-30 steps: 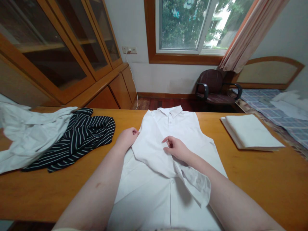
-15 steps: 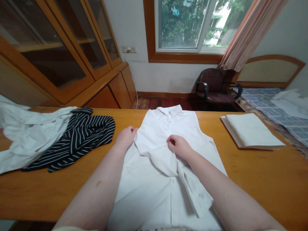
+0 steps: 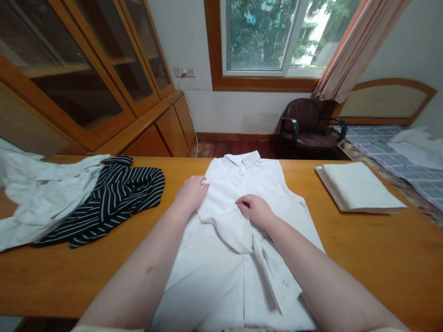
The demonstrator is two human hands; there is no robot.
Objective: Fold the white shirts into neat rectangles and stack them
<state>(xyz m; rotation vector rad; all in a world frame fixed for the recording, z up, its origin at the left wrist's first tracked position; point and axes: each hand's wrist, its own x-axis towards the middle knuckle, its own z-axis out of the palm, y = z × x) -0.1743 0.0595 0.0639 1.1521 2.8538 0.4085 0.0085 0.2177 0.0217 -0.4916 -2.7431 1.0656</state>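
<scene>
A white button-up shirt (image 3: 221, 276) lies spread on the table with its collar at the far edge. One sleeve (image 3: 238, 230) is folded across the front, and its cuff (image 3: 285, 288) slants down to the right. At the shirt's left side edge, my left hand (image 3: 190, 192) is open, thumb and fingers apart, with the fingertips on the cloth. My right hand (image 3: 256, 210) rests over the middle of the shirt by the folded sleeve. Its fingers are bent loosely, with a small gap at the thumb, and it grips no cloth that I can see.
To the left lie a black striped garment (image 3: 128, 198) and crumpled white clothing (image 3: 51, 184). A folded white cloth stack (image 3: 360, 186) sits on the right of the wooden table (image 3: 374, 258). Beyond the far edge are a chair (image 3: 304, 122), a bed (image 3: 367, 138) and a cabinet (image 3: 145, 133).
My left hand has let go of the shirt's edge, spread its fingers and moved slightly right and up. My right hand's fingers have loosened and straightened a little.
</scene>
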